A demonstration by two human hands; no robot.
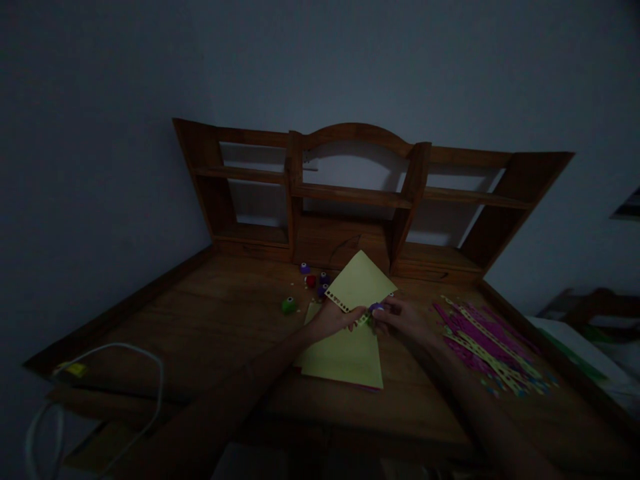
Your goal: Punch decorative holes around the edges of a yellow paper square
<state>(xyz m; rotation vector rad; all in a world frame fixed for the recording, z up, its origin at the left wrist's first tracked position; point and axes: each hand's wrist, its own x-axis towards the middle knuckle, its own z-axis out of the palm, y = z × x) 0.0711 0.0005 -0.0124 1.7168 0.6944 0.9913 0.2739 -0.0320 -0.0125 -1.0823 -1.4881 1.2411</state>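
My left hand pinches a yellow paper sheet by its near edge. A row of punched holes runs along that edge, and the sheet is tilted up off the desk. At the sheet's right-hand corner, my right hand grips a small purple craft punch. The punch sits at the sheet's holed edge; whether it is pressed down cannot be seen. Under both hands lies a stack of yellow paper, partly covered, with a thin pink edge showing at its bottom.
Several small punches, among them a green punch and a red punch, stand left of the sheet. Pink and yellow punched strips and paper bits lie at the right. Behind rises a wooden shelf. A white cable hangs front left.
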